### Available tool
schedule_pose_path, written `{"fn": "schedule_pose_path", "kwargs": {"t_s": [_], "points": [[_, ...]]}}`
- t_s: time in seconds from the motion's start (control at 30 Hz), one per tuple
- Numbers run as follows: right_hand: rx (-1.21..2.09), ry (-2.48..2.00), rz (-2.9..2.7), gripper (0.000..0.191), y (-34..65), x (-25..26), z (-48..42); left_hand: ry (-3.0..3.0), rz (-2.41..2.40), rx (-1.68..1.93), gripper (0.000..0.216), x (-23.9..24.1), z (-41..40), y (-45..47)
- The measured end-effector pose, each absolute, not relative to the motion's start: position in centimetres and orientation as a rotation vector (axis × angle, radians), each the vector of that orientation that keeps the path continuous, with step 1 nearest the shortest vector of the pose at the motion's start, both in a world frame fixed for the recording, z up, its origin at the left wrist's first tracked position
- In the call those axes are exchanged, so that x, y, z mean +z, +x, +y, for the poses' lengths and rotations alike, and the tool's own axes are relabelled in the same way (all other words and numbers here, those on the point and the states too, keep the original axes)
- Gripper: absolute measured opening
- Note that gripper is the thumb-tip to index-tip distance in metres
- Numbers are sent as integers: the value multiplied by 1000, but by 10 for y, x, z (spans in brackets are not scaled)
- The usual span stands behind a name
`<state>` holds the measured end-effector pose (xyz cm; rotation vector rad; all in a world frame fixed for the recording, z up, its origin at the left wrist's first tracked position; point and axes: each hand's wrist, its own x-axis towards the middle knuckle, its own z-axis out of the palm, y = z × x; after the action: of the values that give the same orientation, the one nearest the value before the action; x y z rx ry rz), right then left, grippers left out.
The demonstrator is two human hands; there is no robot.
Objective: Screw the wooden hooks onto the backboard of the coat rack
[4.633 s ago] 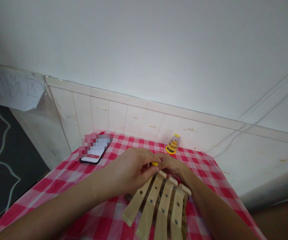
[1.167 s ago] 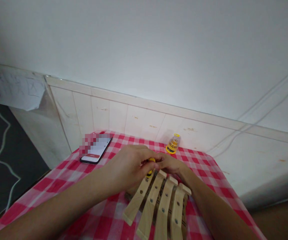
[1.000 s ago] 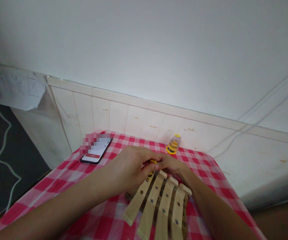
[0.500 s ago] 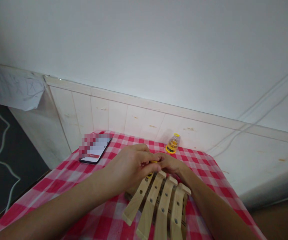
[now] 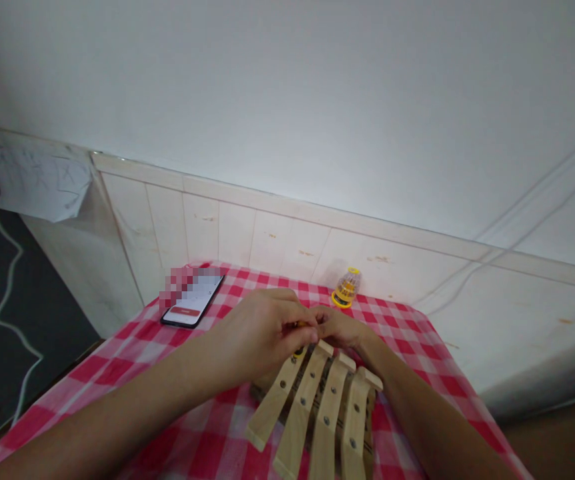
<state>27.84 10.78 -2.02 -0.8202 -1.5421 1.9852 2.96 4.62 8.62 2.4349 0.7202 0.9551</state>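
Observation:
On the table lies a wooden piece [image 5: 331,400] with several pale, bent wooden keys screwed side by side to a darker base. Over its far left end, my left hand [image 5: 274,327] is closed in a pinch on a small yellow-and-black screwdriver, mostly hidden by the fingers. My right hand [image 5: 340,328] bends around the far end of the wooden piece, its fingertips meeting those of my left hand. Those right fingers are curled, and what they grip is largely hidden. Behind my hands stands a clear, cone-shaped screwdriver bit case [image 5: 347,288] with a yellow base and cap.
A phone [image 5: 192,300] with a lit screen lies at the table's left. Red-and-white checked cloth [image 5: 407,333] covers the table, which meets a white panelled wall [image 5: 277,243]. Paper [image 5: 47,183] hangs at left, near a white cable [image 5: 7,287].
My hands keep their places at the far end of the wooden piece. The left fingers have shifted slightly, and less of the yellow shows between them.

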Motion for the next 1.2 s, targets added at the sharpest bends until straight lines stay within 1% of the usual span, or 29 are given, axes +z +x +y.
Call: {"fn": "schedule_pose_path", "kwargs": {"t_s": [0.27, 0.53, 0.73, 0.87, 1.1, 1.2], "points": [[1994, -823, -1532, 45, 283, -29, 111, 2390, 803, 940, 11, 89, 43, 31], [2006, -816, -1510, 46, 281, -29, 111, 2356, 768, 882, 15, 91, 42, 29], [2017, -803, -1515, 45, 282, -29, 111, 2348, 735, 922, 14, 91, 42, 30], [2024, -784, -1513, 47, 280, -25, 108, 2412, 750, 923, 12, 91, 42, 31], [2026, -758, -1516, 51, 278, -23, 110, 2549, 960, 802, 10, 88, 41, 33], [2021, -750, -1530, 50, 279, -24, 112, 2610, 895, 821, 12, 87, 40, 32]]}}
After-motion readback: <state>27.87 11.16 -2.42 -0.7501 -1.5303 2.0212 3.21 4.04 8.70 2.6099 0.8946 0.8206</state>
